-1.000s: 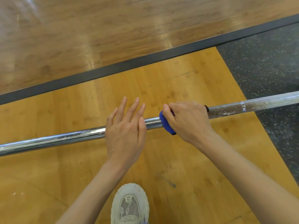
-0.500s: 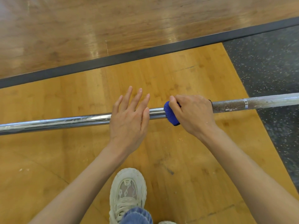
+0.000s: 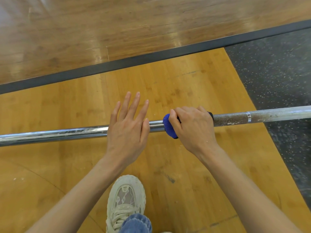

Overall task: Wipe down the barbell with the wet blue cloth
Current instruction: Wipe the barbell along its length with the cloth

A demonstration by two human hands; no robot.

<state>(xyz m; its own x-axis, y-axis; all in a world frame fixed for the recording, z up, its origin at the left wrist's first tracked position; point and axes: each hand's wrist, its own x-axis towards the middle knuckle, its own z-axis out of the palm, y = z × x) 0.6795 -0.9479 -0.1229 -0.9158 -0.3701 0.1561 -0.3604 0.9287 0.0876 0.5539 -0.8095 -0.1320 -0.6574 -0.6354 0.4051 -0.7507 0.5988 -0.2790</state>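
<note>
A long steel barbell [image 3: 55, 134] lies across the yellow wooden platform from left to right. Its left part is shiny chrome; its right part [image 3: 235, 118] is rough, dull and flecked with white. My right hand [image 3: 193, 126] grips the blue cloth [image 3: 168, 126], which is wrapped around the bar near the middle. Only the cloth's left edge shows past my fingers. My left hand [image 3: 126, 130] rests flat on the bar just left of the cloth, fingers straight and spread.
My pale sneaker [image 3: 125, 200] and a denim cuff stand on the platform below the bar. A dark border strip [image 3: 151, 59] separates the platform from glossy wood flooring beyond. Speckled black rubber matting [image 3: 277, 78] covers the right side.
Both hands stay at the same place on the bar, and the grip on the cloth is unchanged. The view has shifted, so the bar sits a little lower than half a second ago.
</note>
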